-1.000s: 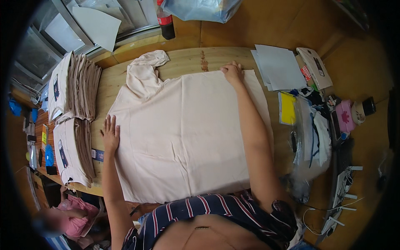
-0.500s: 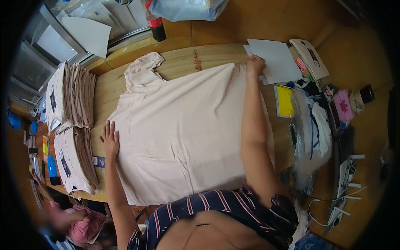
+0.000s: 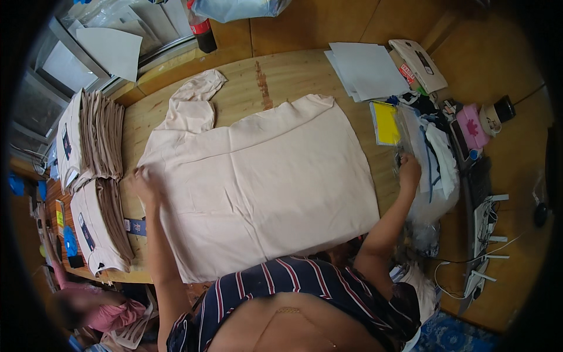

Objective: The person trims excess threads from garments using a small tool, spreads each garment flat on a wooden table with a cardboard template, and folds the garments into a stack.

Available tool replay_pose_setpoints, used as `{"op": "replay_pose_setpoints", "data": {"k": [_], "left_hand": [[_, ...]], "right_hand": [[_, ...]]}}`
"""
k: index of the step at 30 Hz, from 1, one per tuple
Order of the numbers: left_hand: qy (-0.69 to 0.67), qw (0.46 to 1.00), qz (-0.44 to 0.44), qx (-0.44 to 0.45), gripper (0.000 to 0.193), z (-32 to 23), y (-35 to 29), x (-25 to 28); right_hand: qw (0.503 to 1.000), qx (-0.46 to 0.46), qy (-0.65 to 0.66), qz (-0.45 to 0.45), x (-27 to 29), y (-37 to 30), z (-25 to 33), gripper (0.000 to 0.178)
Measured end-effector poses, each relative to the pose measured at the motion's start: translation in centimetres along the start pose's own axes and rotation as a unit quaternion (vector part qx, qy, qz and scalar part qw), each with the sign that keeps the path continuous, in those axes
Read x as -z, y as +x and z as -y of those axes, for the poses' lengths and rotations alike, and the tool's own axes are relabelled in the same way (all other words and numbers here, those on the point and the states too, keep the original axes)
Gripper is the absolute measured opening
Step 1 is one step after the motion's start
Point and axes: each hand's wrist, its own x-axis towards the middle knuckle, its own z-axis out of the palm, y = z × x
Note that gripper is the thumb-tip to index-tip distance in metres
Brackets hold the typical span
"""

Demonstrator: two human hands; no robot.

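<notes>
A pale pink shirt (image 3: 264,182) lies spread on the wooden table in front of me, one short sleeve stretched toward the far left. At its left edge my left hand (image 3: 145,186) has its fingers curled closed on the cloth; the fingertips are partly hidden. My right hand (image 3: 410,174) is off the shirt, at the right side by a clear plastic bag (image 3: 433,202). Its fingers are closed around a small dark thing that I cannot make out. A yellow pad (image 3: 385,124) lies just beyond that hand.
Two stacks of folded pink garments (image 3: 105,138) stand at the left, a blue tag (image 3: 136,227) beside them. White sheets (image 3: 366,70) lie at the far right, near a folded garment (image 3: 418,64). A dark drink bottle (image 3: 203,34) stands behind the table. Another person (image 3: 111,311) sits lower left.
My right hand has left the shirt's far right corner and come back to the right side, closing there. The shirt's far edge has shifted. My left hand has gone from flat to curled.
</notes>
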Motion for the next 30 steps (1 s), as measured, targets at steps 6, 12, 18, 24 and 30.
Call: {"op": "replay_pose_setpoints", "data": {"k": [6, 12, 18, 24, 30], "left_hand": [[-0.344, 0.915, 0.133, -0.166, 0.018, -22.1, 1.9, -3.1], [-0.319, 0.890, 0.247, -0.215, 0.016, -33.1, 2.2, -7.5], [-0.570, 0.689, 0.446, 0.037, 0.008, -33.1, 0.9, -6.2], [-0.766, 0.393, 0.494, 0.121, 0.011, -29.7, -2.6, -1.8], [-0.763, 0.457, 0.456, 0.034, 0.005, -28.9, -3.8, 0.2]], "right_hand": [[0.978, 0.075, -0.133, -0.140, -4.5, -4.0, -2.0, 0.026], [0.999, -0.037, 0.000, 0.013, -3.9, -3.8, -2.1, 0.032], [0.882, -0.074, 0.463, -0.034, -3.6, -5.2, 4.1, 0.032], [0.935, 0.179, 0.299, 0.067, -4.4, -8.1, 17.2, 0.032], [0.920, 0.337, 0.186, -0.074, -4.3, -9.1, 21.6, 0.032]]}}
